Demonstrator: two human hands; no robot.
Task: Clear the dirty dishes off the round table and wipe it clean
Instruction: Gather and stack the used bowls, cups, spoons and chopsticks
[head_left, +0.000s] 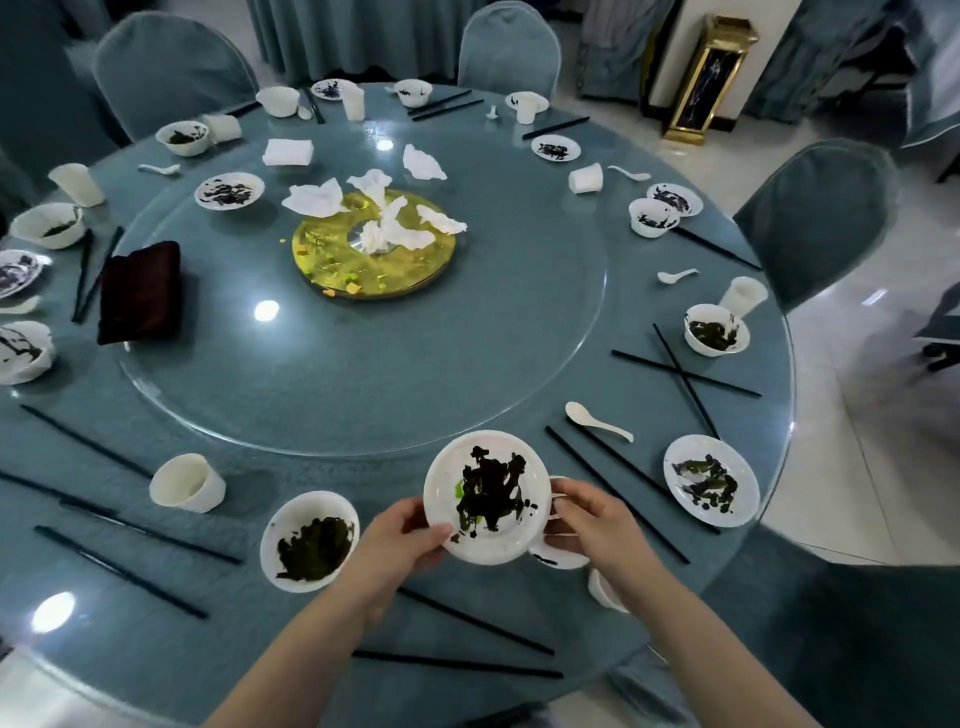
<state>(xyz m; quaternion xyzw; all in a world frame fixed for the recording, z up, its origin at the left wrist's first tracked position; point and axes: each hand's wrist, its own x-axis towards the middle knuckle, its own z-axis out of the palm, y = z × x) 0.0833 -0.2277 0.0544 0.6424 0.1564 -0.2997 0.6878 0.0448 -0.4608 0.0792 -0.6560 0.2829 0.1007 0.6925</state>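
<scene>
Both hands hold one stained plate (487, 496) above the round table's (363, 364) near edge: the left hand (410, 535) pinches its left rim; the right hand (587, 512) curls round the right rim; one dirty bowl (309, 540) sits just left; five crumpled napkins (374, 208) lie mid-table; bare glass lies between.

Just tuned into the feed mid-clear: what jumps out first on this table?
Nearest the camera, the left hand and right hand hold a dirty white plate smeared with dark sauce, above the table's near edge. At the centre of the glass turntable, a gold disc carries crumpled white napkins. A dark folded cloth lies at the left.
</scene>
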